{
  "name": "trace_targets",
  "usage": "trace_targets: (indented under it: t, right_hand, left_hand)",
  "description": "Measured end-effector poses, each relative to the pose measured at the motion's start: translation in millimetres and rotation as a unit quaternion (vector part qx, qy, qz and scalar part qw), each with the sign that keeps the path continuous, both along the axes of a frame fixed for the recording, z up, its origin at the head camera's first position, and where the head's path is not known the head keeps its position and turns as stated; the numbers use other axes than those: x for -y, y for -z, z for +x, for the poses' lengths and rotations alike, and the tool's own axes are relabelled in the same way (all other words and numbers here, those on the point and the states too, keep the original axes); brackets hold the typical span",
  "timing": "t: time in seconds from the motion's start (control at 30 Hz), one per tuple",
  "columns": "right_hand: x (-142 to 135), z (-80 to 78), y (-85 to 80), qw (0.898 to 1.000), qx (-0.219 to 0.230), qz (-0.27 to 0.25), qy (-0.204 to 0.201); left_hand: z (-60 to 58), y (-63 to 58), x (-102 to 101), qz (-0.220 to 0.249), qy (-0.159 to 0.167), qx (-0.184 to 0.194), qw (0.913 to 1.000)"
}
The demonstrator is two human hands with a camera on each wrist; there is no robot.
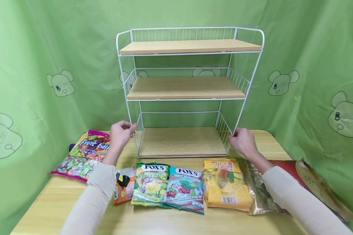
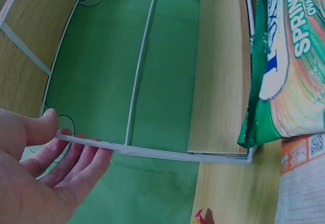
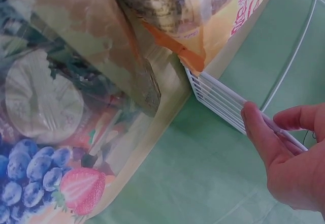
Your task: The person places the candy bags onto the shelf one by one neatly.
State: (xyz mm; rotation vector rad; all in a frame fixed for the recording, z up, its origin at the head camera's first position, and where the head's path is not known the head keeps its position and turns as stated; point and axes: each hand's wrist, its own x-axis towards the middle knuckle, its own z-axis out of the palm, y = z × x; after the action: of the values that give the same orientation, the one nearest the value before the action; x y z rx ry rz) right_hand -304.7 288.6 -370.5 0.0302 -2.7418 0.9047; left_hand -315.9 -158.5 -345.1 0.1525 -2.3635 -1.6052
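Observation:
A white wire shelf rack point(image 1: 183, 98) with three wooden boards stands upright at the back of the table. My left hand point(image 1: 122, 133) is at its left front post, low down. In the left wrist view, the fingers of my left hand point(image 2: 61, 168) lie behind the post and the thumb is in front. My right hand point(image 1: 243, 141) holds the right front post at about the same height. The right wrist view shows the thumb and fingers of my right hand point(image 3: 289, 153) pinching that white post, beside the wire side panel point(image 3: 218, 99). Nothing lies on the boards.
Before the rack lie an orange bag point(image 1: 125, 186), a green Fox's bag point(image 1: 151, 184), a blue Fox's bag point(image 1: 184, 189) and a yellow bag point(image 1: 226, 184). A pink-edged candy bag point(image 1: 86, 155) is left; red and gold bags point(image 1: 309, 182) are right. Green cloth point(image 1: 26, 65) surrounds the table.

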Motion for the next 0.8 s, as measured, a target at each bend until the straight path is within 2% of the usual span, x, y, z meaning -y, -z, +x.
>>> trace_targets:
  t: [0.23, 0.43, 0.8]
  right_hand:
    - [0, -1.1, 0.8, 1.0, -0.017, 0.006, 0.002]
    - [0, -0.3, 2.0, 1.0, -0.02, 0.009, 0.003]
    - [-1, -1.3, 3.4, 0.999, -0.031, 0.016, 0.005]
  left_hand:
    - [0.3, 3.6, 0, -0.013, -0.008, -0.008, 0.9999]
    - [-3.1, 6.7, 1, -0.013, 0.01, -0.003, 0.9999]
    - [-6.7, 11.9, 0, 0.031, 0.013, -0.009, 0.9994]
